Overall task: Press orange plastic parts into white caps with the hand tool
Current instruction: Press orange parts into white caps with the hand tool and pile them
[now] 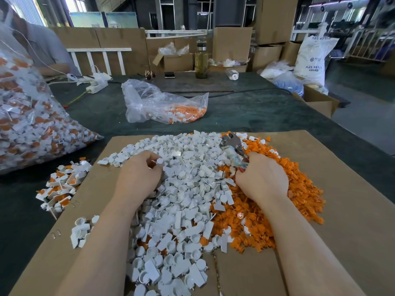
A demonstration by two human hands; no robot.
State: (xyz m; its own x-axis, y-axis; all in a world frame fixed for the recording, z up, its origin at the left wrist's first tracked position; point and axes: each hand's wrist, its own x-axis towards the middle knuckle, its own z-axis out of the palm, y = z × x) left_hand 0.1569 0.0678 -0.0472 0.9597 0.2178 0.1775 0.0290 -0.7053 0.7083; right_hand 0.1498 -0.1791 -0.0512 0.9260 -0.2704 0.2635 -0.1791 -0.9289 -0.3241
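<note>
Left hand [139, 176] curls over the white caps [181, 199], pinching one cap [159, 161] at its fingertips. Right hand [261, 178], at three o'clock, grips the tool [234, 149] above the orange parts [288, 189].

dark green table cover [245, 112]. flat cardboard sheet [346, 210] laid on it, near edge. white power strip [96, 85] with cables far left. tall glass bottle [201, 60] of yellowish liquid at the far side, phone [169, 75] just left of it, small bottle on its side [232, 74] to the right. behind: open cardboard boxes [232, 44], white "abs resin" sack [312, 58]. another person's arm [53, 68] far left.
</note>
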